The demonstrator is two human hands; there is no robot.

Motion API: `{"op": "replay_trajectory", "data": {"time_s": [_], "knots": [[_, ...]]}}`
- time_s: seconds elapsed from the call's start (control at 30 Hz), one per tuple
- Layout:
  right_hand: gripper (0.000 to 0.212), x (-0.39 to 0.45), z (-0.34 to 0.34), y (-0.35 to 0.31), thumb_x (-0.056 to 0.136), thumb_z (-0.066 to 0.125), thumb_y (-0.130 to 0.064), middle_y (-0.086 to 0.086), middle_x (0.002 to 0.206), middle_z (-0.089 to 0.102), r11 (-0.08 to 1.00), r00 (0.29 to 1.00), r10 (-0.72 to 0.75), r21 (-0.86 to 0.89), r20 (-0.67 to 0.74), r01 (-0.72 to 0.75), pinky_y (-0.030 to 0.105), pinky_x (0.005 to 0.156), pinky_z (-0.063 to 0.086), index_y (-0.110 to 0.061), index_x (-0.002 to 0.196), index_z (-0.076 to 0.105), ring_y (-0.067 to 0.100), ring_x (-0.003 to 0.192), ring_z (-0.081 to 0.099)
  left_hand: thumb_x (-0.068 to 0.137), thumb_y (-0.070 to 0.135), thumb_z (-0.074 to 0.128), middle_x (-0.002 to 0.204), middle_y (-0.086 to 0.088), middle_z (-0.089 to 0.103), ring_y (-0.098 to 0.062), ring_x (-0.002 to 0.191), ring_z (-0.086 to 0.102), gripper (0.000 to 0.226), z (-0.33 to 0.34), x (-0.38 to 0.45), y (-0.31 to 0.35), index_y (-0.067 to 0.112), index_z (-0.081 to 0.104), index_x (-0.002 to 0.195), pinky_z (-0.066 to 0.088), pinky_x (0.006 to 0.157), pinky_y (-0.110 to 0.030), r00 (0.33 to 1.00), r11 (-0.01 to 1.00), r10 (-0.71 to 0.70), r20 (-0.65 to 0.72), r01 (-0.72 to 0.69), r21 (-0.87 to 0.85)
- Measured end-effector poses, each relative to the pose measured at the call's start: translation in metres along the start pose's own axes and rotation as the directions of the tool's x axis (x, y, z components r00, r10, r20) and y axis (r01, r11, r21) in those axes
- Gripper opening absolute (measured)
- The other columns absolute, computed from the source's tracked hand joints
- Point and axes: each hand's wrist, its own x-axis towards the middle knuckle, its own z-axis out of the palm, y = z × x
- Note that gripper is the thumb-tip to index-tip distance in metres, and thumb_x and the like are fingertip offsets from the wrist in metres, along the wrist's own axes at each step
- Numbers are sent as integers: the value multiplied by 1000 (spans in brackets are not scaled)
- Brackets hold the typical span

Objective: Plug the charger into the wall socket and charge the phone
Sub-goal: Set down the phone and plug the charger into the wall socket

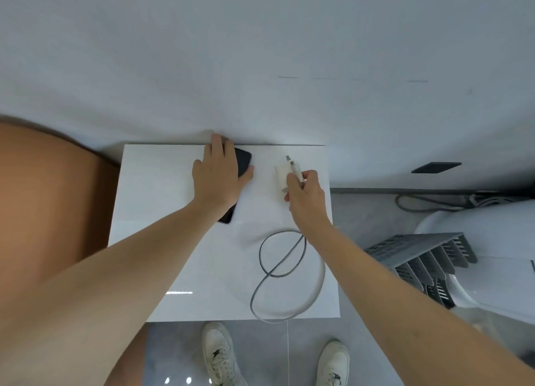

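A black phone [243, 162] lies flat on the white table [162, 211] near the wall. My left hand [220, 177] rests flat on top of it and covers most of it. To the right lies a white charger block [281, 177]. My right hand [307, 194] pinches the cable's white plug end [293, 168] just over the block. The grey cable [289, 272] trails from that hand in two loops down to the table's front edge. The dark rectangle [436, 167] low on the wall to the right may be the wall socket; it is too small to tell.
A grey-white wall [260, 67] rises right behind the table. An orange-brown surface [43, 197] borders the table on the left. On the floor to the right are a grey slotted rack [422, 255], a white rounded object [492, 240] and a loose cord [419, 203]. My white shoes [220, 353] stand below the table.
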Motion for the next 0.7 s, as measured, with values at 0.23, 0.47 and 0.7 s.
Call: {"op": "replay_trajectory", "data": {"time_s": [0.23,0.47,0.7], "knots": [[24,1,0,-2,105,46,-31,9,91,65,996,998,7,87,55,-11,28,58,44,-11,117,45,12,65,55,90,63,60,139,-18,51,-37,116,52,75,4,-1,-2,3,52,134,45,72,-43,998,999,-38,-42,38,-9],[23,-7,-10,-4,106,43,-30,11,95,63,994,998,5,113,65,-12,31,54,42,-11,118,39,19,63,45,96,48,58,123,-16,55,-37,112,50,51,-14,-18,14,8,57,127,49,83,-46,990,949,-123,-65,99,-298],[26,-20,-12,-4,106,40,-33,17,110,61,991,995,16,132,101,-29,26,51,36,-12,121,37,11,65,48,100,25,56,74,-5,69,-21,66,64,23,-34,-50,34,12,64,84,50,60,-34,965,569,-85,247,250,-783]]}}
